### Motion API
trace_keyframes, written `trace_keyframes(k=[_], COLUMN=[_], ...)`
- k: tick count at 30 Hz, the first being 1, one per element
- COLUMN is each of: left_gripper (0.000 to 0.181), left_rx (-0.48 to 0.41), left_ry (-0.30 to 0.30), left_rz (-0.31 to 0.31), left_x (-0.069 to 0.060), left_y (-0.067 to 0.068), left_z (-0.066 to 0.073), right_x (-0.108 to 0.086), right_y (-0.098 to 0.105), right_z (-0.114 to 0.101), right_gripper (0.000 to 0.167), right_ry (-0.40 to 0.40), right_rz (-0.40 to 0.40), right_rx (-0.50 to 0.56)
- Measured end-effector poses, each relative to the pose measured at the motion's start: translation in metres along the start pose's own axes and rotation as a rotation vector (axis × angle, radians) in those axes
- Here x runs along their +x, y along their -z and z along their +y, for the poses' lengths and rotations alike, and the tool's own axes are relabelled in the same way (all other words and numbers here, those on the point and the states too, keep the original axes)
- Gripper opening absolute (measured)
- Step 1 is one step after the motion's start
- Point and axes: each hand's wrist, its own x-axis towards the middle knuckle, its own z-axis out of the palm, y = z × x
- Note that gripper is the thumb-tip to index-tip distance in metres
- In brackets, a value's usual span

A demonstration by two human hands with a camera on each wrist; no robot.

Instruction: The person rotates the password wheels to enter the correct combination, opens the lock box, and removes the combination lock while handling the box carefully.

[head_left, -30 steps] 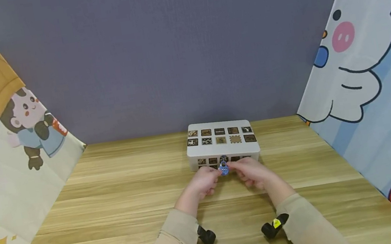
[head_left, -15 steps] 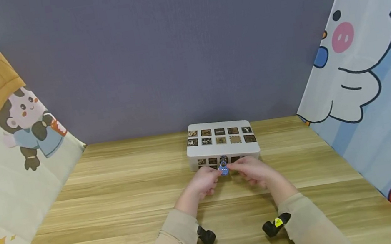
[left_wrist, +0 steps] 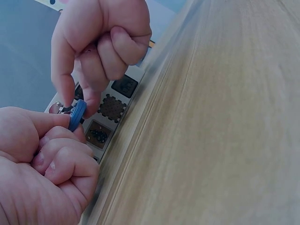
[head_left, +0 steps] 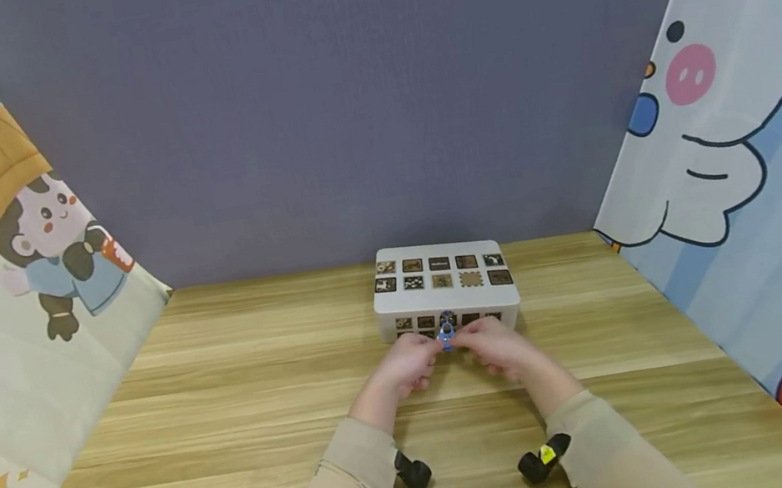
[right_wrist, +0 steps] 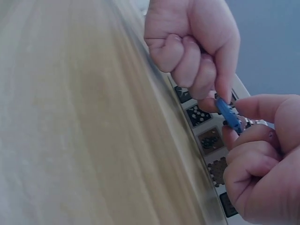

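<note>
A small blue combination padlock [head_left: 446,338] hangs by its shackle from the front clasp of a white box [head_left: 444,297] printed with dark square pictures. From the left, my left hand [head_left: 409,363] pinches the padlock's edge between thumb and forefinger; its other fingers are curled in. My right hand [head_left: 501,346] pinches the lock from the other side with thumb and forefinger. The blue body of the padlock [right_wrist: 229,115] shows edge-on between both hands in the right wrist view. Number settings on it are too small to read.
The box stands on a wooden table [head_left: 247,400] near a grey back wall [head_left: 355,106]. Printed cloth panels with cartoon figures [head_left: 46,220] flank the table on both sides. Black wrist cameras [head_left: 413,472] sit under both sleeves.
My right hand has shifted slightly left, so its fingertips cover more of the padlock's face. The left hand and the box have stayed in place.
</note>
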Motion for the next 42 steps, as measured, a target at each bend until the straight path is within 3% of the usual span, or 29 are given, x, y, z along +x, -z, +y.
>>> trace_keyframes(k=[5,42], left_gripper=[0.028,0.028], left_rx=[0.0,-0.01], left_ry=[-0.003,-0.019], left_rz=[0.0,-0.011], left_x=[0.0,0.001], left_y=[0.0,-0.001], left_z=[-0.001,-0.001], right_x=[0.001,0.004], right_y=[-0.006,-0.012], right_z=[0.002,0.005], right_gripper=[0.026,0.03], right_ry=[-0.007,-0.026], right_rz=[0.013,-0.001], right_rx=[0.038,0.114])
